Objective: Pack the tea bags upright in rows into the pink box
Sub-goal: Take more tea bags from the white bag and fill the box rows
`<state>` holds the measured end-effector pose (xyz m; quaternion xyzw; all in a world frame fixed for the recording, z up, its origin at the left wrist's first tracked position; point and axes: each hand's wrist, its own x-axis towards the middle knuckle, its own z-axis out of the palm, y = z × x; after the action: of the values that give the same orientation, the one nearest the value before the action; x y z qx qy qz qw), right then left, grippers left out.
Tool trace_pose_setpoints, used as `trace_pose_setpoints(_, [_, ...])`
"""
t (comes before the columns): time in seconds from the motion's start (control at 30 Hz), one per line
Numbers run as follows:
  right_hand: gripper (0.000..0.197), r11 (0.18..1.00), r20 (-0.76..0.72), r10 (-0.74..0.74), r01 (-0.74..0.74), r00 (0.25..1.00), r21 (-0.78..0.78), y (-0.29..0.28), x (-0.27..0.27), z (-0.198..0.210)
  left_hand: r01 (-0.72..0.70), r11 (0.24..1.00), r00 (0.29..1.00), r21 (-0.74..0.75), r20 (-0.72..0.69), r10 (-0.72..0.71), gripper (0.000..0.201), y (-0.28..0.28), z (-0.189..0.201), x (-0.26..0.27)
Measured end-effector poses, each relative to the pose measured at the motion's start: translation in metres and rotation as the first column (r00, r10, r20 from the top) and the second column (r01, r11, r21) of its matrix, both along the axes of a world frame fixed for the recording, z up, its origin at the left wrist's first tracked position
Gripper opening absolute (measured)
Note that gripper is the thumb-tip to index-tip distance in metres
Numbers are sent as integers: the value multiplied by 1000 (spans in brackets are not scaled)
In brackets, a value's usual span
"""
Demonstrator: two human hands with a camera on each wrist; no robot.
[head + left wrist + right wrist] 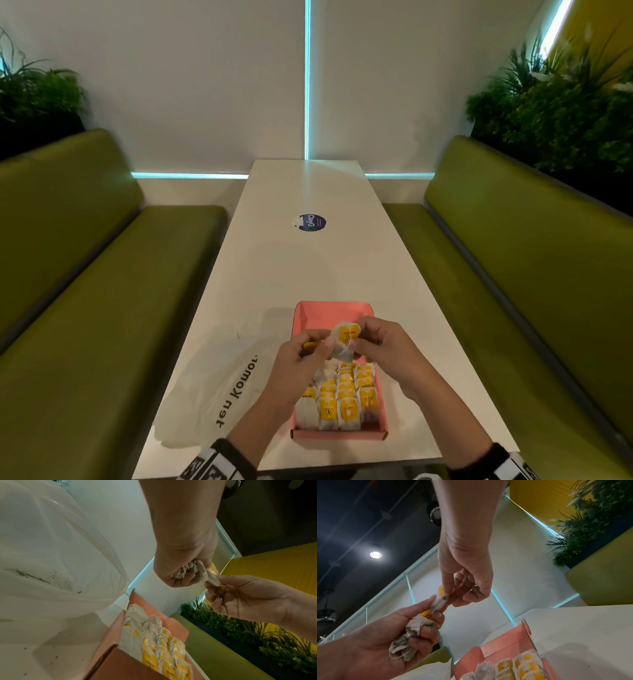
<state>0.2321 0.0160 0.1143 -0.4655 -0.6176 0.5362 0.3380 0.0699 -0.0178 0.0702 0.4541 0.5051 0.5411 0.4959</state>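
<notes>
Left hand clutches a bunch of tea bags; right hand pinches one tea bag above the pink box.

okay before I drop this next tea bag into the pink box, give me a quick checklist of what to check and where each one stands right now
1. Tea bag held: ok, the right hand pinches it above the box.
2. Spare tea bags secure: ok, the left hand grips a bunch.
3. Space in the pink box: ok, its far end is bare.
4. Packed rows upright: ok, yellow tags face up.
5. Held bag separated from the bunch: cannot tell; the left fingers touch it too.
6. Bag strings untangled: cannot tell.
</notes>
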Motion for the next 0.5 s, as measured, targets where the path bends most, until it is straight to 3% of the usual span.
trace_pose_setpoints(0.13, [12, 1000, 72, 20, -21, 997, 12, 2, 3, 0, 42, 999, 997, 30, -63, -40, 12, -1, 1, 2])
trace_pose_setpoints(0.2, [11, 999, 37, -30, 29, 999, 31, 3, 3, 2, 44, 999, 997, 22, -66, -42, 12, -1, -1, 1])
trace_pose_setpoints(0.3, [17, 915, 14, -358, 348, 934, 206, 8, 5, 4, -48, 999, 998, 16, -47, 48, 14, 1, -2, 0])
trace_pose_setpoints(0.33, [19, 882, 42, -412, 387, 910, 271, 9, 7, 4, -85, 996, 996, 17, -32, 85, 14, 2, -2, -1])
trace_pose_setpoints(0.37, [21, 894, 81, -371, 333, 925, 299, 9, 9, 6, -111, 994, 994, 18, -13, 111, 13, 2, -2, -2])
trace_pose_setpoints(0.47, [21, 990, 189, 0, -27, 982, 141, 1, 8, 11, -122, 991, 993, 50, 11, 122, 10, 2, -2, -5])
trace_pose_setpoints(0.5, [23, 990, 215, 5, -34, 977, 133, 0, 8, 12, -119, 990, 993, 72, 25, 118, 9, 2, -1, -5])
